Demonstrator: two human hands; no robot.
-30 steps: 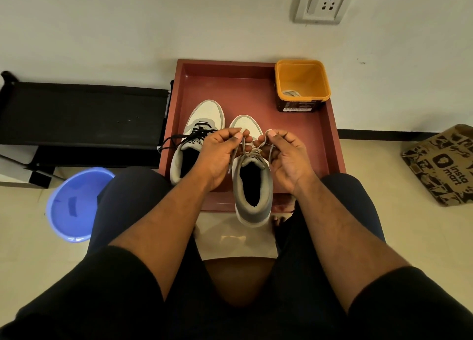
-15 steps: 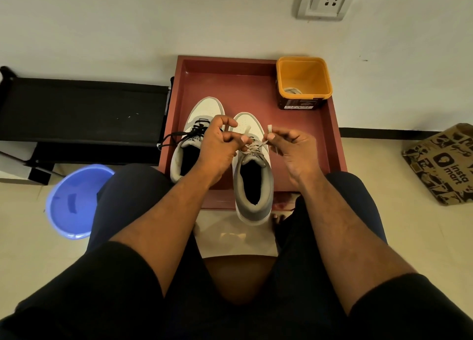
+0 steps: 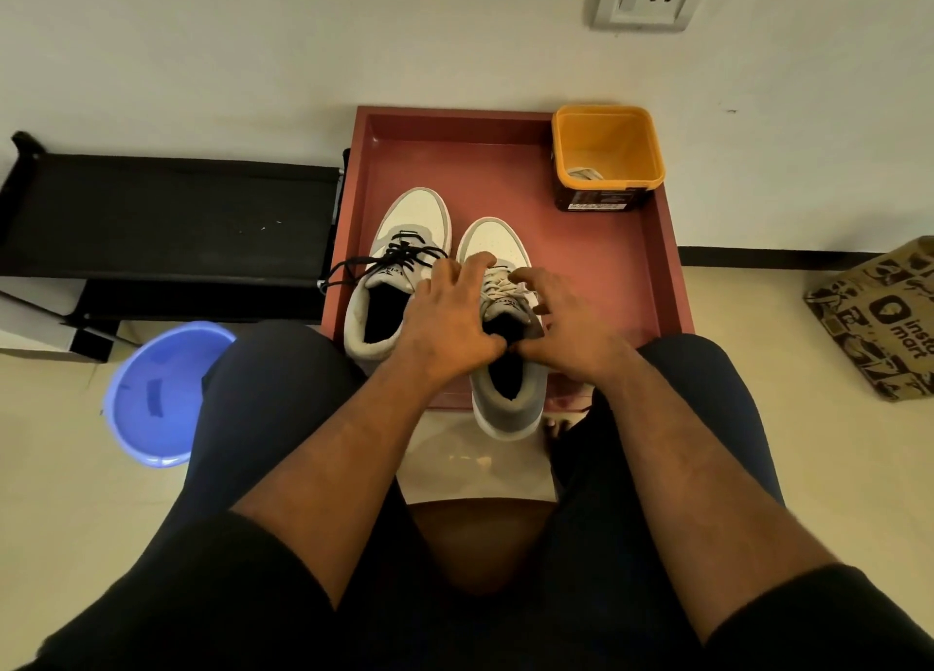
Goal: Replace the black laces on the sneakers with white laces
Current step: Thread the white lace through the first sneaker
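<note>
Two grey-and-white sneakers stand side by side on a red tray [image 3: 652, 286]. The left sneaker [image 3: 404, 230] has black laces [image 3: 404, 256], with one loose end trailing over the tray's left rim. The right sneaker [image 3: 505, 402] carries white laces [image 3: 498, 291], and its heel hangs over the tray's near edge. My left hand [image 3: 450, 316] rests on the right sneaker's left side with fingers spread. My right hand [image 3: 566, 326] lies over its right side, fingers spread too. Both thumbs meet at the shoe's opening and hide part of the tongue.
An orange tub [image 3: 609, 129] with a pale lace [image 3: 584, 174] inside stands in the tray's far right corner. A black rack [image 3: 167, 215] and a blue basin [image 3: 156, 392] are on the left, and a brown paper bag [image 3: 879, 316] on the right. My knees flank the tray.
Both hands let go of the white lace ends they were pinching and came down onto the right sneaker with fingers spread.
</note>
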